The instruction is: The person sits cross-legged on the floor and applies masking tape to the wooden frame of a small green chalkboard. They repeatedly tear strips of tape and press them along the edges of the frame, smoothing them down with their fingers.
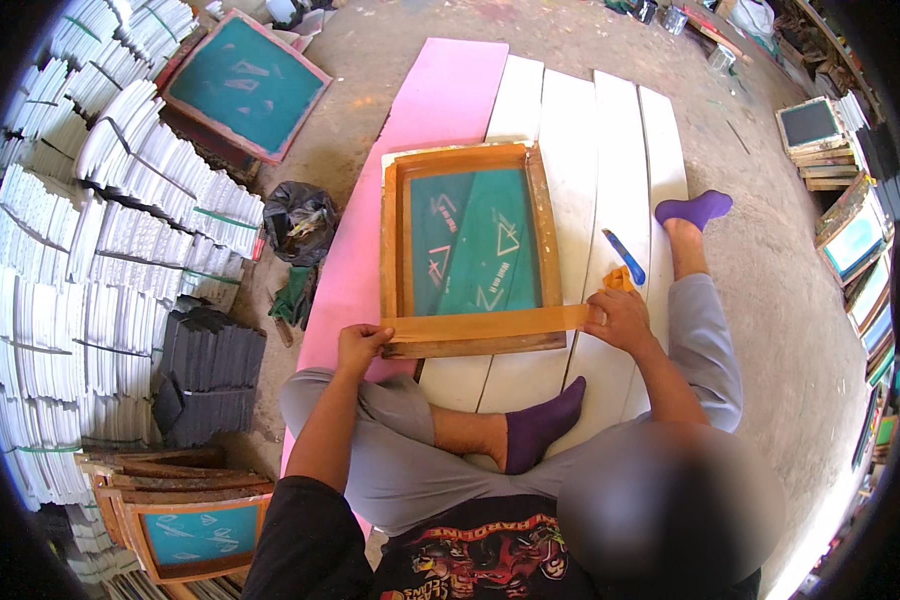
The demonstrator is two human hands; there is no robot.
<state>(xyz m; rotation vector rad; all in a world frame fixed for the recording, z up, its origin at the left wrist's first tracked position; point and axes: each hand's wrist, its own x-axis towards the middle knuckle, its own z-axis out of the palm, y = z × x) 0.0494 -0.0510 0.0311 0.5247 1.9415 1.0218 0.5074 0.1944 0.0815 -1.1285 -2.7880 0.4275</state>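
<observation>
A wooden screen-printing frame (545, 230) with green mesh (470, 245) lies on the boards in front of me. Pale triangular designs show on the mesh. Along its near side runs a strip of brown tape (480, 325), stretched flat between my hands. My left hand (365, 348) pinches the tape's left end at the frame's near left corner. At the near right corner, the fingers of my right hand (616, 320) are closed on the other end. Just beyond that hand lie a crumpled orange-brown piece (620, 279) and a blue utility knife (625, 257).
White boards (567, 130) and a pink board (450, 90) form the work surface. Tied stacks of white sheets (45, 290) line the left, with a black stack (210, 375) and a black plastic bag (300, 222). More screen frames stand at left and right, including one green screen (250, 85).
</observation>
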